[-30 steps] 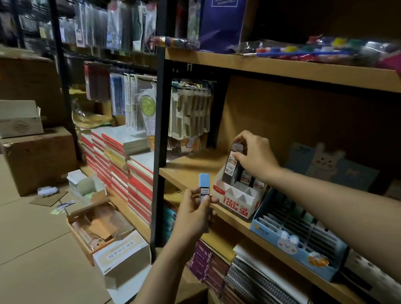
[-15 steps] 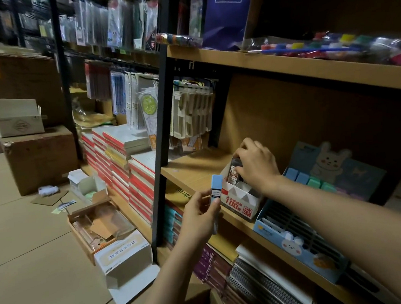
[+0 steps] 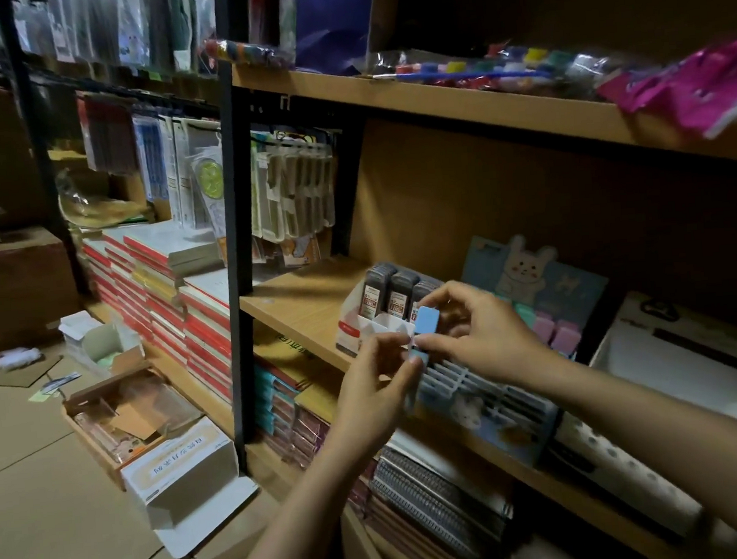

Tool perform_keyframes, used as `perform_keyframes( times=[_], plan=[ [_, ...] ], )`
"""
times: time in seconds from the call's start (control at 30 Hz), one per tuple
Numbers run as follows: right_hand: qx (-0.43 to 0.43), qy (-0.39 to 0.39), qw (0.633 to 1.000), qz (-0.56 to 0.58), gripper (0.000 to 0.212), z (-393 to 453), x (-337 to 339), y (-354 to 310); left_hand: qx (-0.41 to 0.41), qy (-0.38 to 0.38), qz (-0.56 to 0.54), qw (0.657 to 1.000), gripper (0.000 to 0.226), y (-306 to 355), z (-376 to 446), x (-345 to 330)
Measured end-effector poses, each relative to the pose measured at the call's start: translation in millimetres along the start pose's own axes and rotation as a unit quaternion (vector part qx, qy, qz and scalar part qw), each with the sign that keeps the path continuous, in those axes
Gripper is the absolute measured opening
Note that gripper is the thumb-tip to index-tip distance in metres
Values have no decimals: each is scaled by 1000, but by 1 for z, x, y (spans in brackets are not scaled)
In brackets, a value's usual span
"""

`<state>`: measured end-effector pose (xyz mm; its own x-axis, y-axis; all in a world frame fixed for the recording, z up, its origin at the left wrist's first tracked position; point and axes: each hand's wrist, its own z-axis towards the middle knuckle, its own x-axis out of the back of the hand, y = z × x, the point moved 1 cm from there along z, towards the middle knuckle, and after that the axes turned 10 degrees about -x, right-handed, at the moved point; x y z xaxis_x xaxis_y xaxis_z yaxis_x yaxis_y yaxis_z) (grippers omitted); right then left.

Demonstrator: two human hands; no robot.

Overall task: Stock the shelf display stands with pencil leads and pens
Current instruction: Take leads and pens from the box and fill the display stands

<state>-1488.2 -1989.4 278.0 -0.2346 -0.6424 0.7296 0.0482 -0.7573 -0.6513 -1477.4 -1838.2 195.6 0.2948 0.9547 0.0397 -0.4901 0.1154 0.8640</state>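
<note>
Head view: a blue-capped lead case [image 3: 420, 345] is pinched between both hands just in front of the blue rabbit display stand [image 3: 495, 406]; its lower part is gripped by the left hand [image 3: 375, 389], its cap end pinched by the right hand [image 3: 476, 332]; a clean handover to the right hand seems needed, then the case should be kept upright and dropped squarely into one empty grid slot; pastel cases [image 3: 556, 330] are held in the stand's back rows, the front slots bare; dark lead cases [image 3: 397, 297] stand in the white and red stand [image 3: 357, 331] just beside it.
</note>
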Motion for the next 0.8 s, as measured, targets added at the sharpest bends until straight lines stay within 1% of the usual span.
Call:
perform_keyframes(
  times=[0.03, 0.07, 0.1, 0.13, 0.2, 0.23, 0.27, 0.33, 0.4, 0.53, 0.8],
  plan=[
    [-2, 16, 1000, -12, 33, 1, 12, 3, -33, -16, 78, 996, 28, -3, -1, -3],
    [-7, 40, 999, -17, 33, 4, 25, 7, -76, -38, 179, 980, 33, -6, -2, -6],
    [-14, 69, 997, -21, 34, 8, 38, 11, -120, -65, 269, 953, 40, -10, -4, -8],
    [-19, 100, 994, -31, 33, 12, 51, 15, -149, -96, 334, 926, 46, -15, -6, -11],
    [-15, 153, 985, -73, 30, 20, 69, 21, -150, -160, 402, 889, 55, -25, -10, -14],
    [-12, 166, 982, -95, 27, 23, 74, 23, -146, -185, 423, 875, 56, -31, -13, -16],
    [-12, 169, 979, -114, 25, 26, 75, 25, -146, -202, 444, 860, 57, -36, -15, -18],
    [-12, 157, 976, -148, 24, 32, 69, 28, -151, -215, 481, 837, 58, -44, -19, -19],
    [-7, 147, 973, -178, 22, 37, 62, 30, -150, -214, 492, 831, 60, -46, -22, -20],
    [-33, 153, 965, -210, 23, 46, 49, 38, -152, -209, 467, 846, 61, -52, -24, -16],
    [-27, 169, 957, -234, 23, 55, 29, 45, -160, -195, 431, 867, 58, -56, -23, -16]
  ],
)
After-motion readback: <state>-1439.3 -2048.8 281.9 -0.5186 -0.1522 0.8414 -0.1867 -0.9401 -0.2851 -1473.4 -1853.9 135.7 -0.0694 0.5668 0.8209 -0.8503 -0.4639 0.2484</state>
